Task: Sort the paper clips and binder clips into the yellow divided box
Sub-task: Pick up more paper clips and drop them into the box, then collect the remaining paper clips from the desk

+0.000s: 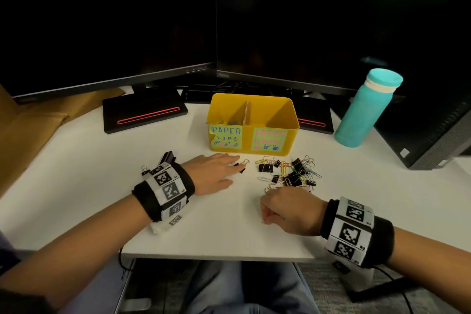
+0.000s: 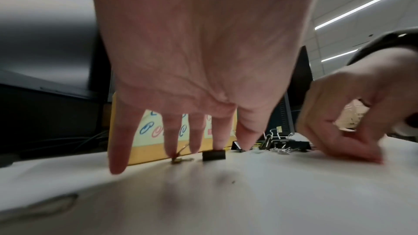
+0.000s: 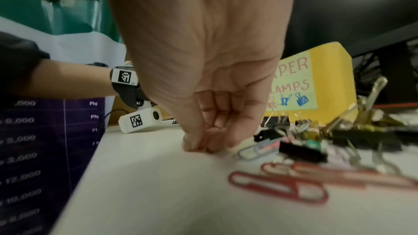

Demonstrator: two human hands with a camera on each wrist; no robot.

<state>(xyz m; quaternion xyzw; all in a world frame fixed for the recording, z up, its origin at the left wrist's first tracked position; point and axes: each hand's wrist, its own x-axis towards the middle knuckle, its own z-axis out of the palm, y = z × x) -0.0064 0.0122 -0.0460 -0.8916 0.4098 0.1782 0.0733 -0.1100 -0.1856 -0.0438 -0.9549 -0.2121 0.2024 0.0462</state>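
The yellow divided box (image 1: pixel 290 112) stands at the back of the white table, its left half labelled for paper clips and its right half for clamps. In front of it, to the right, lies a mixed pile of paper clips and black binder clips (image 1: pixel 290 171). My left hand (image 1: pixel 229 168) lies flat with straight fingers (image 2: pixel 172 140). They touch a gold paper clip (image 2: pixel 181 159) and a small black binder clip (image 2: pixel 213 155). My right hand (image 1: pixel 270 195) is curled at the pile's near edge. Its thumb and fingertips (image 3: pixel 201 146) are pressed together on the table with nothing showing between them, beside a silver paper clip (image 3: pixel 255 151).
A teal bottle (image 1: pixel 362 112) stands right of the box. Two dark monitors on black bases (image 1: pixel 145 115) rise behind it. A lone binder clip (image 1: pixel 144 169) lies by my left wrist. Red paper clips (image 3: pixel 278 187) lie near my right hand. The table's front edge (image 1: pixel 216 256) is close to me.
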